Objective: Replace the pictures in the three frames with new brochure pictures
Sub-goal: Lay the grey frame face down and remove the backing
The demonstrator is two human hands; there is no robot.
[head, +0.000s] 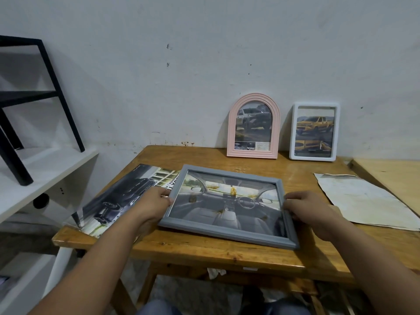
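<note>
Slippage worries me: my left hand (156, 202) and right hand (305, 206) curl fingers round the side rails of the grey rectangular wooden picture frame (229, 206), apparently tilted off the wooden table (204, 246), so it could drop.

A plain home room: scuffed white wall (181, 53), worn wooden table (204, 246), white shelf unit (45, 169).

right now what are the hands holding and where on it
Both hold the grey picture frame: left hand grips the left edge, right hand the right edge.
</note>
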